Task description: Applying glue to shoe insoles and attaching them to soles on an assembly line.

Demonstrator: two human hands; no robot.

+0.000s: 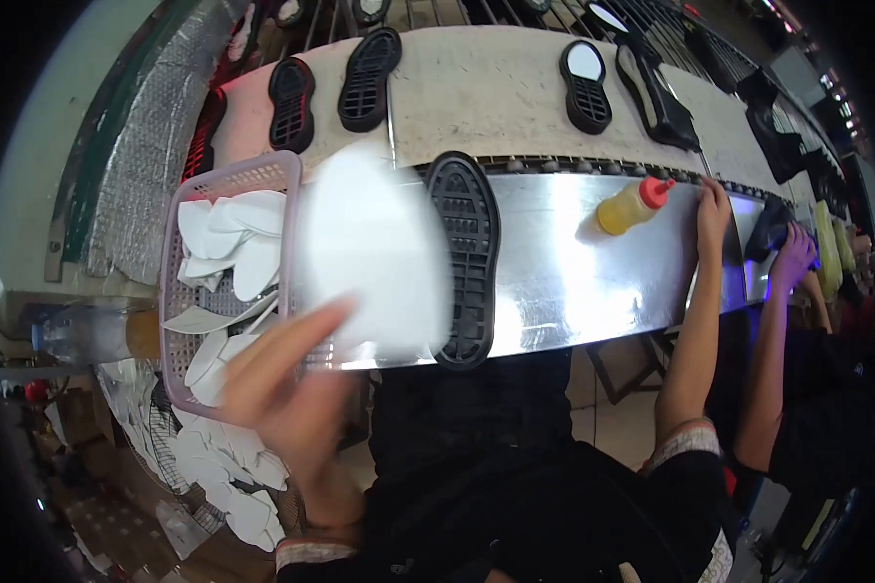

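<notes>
A white insole (374,257), blurred, is held in the left hand (287,384), closed on its lower edge, above the near edge of the steel table (593,282). It has not yet been set on the black sole (465,257), which lies just beside it, tread up. More white insoles are left in the lilac basket (180,223) at the table's left end. The right hand (714,209) is rested at the table's far right edge, near the yellow squeeze bottle (632,206); its grip cannot be told.

Head-worn fisheye, downward, close over workbench (593,282)
</notes>
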